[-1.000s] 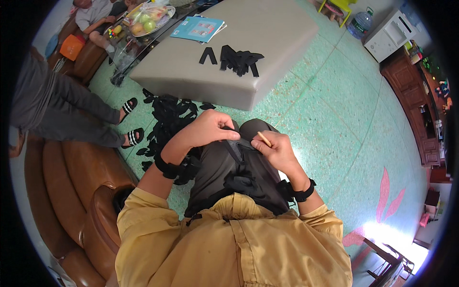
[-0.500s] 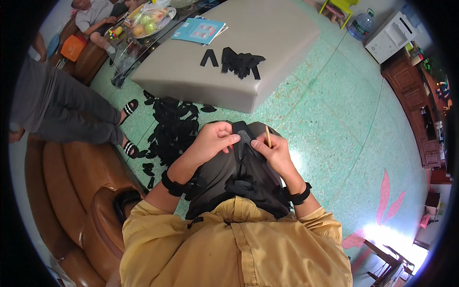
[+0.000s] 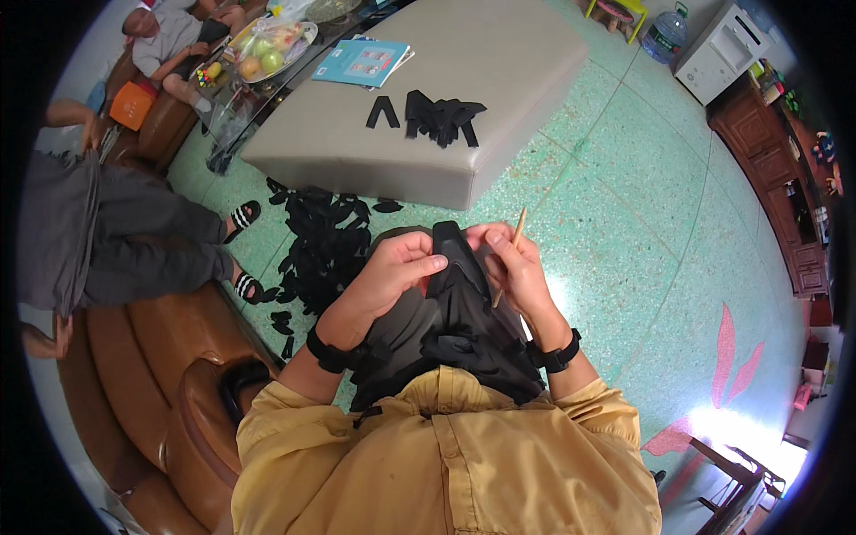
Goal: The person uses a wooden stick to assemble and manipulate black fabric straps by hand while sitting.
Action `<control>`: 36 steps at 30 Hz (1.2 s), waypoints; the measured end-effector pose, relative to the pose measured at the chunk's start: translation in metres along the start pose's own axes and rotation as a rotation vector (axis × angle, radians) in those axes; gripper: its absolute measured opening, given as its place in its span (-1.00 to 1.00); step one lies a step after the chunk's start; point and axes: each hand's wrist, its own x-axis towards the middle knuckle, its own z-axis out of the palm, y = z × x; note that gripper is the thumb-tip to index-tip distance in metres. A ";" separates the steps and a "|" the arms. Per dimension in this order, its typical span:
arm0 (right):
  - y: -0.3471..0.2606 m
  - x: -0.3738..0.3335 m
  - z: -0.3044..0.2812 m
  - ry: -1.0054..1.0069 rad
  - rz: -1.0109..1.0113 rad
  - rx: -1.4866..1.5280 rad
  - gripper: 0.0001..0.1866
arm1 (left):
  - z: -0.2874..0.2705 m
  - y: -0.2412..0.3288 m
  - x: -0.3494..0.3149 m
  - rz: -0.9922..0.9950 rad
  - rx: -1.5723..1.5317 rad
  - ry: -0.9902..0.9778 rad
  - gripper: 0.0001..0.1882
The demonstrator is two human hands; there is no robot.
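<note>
Over my lap, my left hand is closed, thumb on top, on the left edge of a folded black fabric piece with a squared far end. My right hand grips a thin, pointed wooden stick, which stands nearly upright between thumb and fingers. Its fingertips reach to the right edge of the fabric; whether they pinch it too I cannot tell. More loose black fabric lies bunched on my lap near my waist.
On the beige padded bench ahead lie a heap of black strips, a V-shaped strip and blue booklets. Many black pieces litter the floor. A person in sandals stands at left by a brown leather sofa.
My right hand has drawn back slightly from the fabric, its thumb lifting off, and the stick now points farther up and right. My left hand keeps its hold.
</note>
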 end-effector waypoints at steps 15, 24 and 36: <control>0.022 -0.003 -0.006 -0.039 -0.128 -0.264 -0.89 | 0.022 0.004 0.005 -0.005 -0.457 -0.033 -0.90; 0.008 -0.004 -0.002 0.092 -0.271 -0.790 -0.71 | 0.035 -0.012 0.000 0.329 0.254 0.521 -0.85; -0.004 -0.013 -0.085 -0.045 -0.017 -0.609 -0.76 | 0.092 -0.066 0.037 0.579 0.194 0.637 -0.90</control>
